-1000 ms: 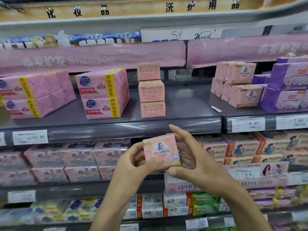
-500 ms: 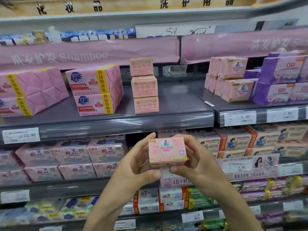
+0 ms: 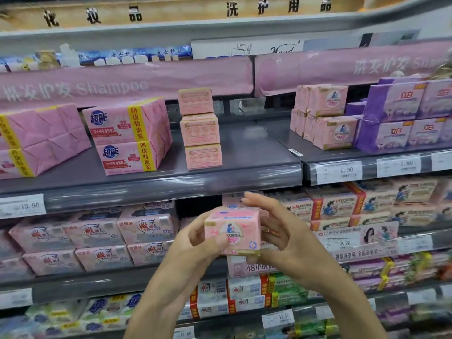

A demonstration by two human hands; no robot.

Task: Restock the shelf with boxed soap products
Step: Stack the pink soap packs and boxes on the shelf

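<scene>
Head view: a pink soap box (image 3: 232,231) is held up facing the camera, just below the front edge of the grey shelf (image 3: 249,152). The left hand (image 3: 195,248) grips its left side, thumb across the printed face. The right hand (image 3: 283,236) cups its right side, thumb under the corner, probably to square it for placing. Matching soap boxes (image 3: 325,116) are stacked at the neighbouring shelf's left end.

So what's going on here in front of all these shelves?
A person is restocking soap in a shop. The left hand and the right hand together hold one small pink soap box in front of the shelves; it is not yet put down. On the grey shelf above, three pink boxes stand stacked, with bare space to their right.
</scene>
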